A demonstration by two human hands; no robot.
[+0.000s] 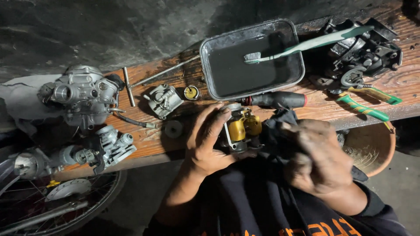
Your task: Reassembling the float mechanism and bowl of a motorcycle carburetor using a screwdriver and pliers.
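Gripped carburettor (239, 129) in left hand (205, 140), yellow floats up; right hand (317, 159), blurred, clenched on dark cloth (280, 131).

Two hands: left hand (205, 140), right hand (317, 159). One carburetor body with yellow floats (240, 129) in left hand. Three more carburetors at left: (81, 94), (111, 146), (30, 162). One float bowl (164, 100). One dark tray (251, 59). One toothbrush (306, 43). One screwdriver (275, 100). One T-handle wrench (144, 81). One green-handled pliers (365, 102). One round bowl (372, 148), near right. One spoked wheel (52, 205).
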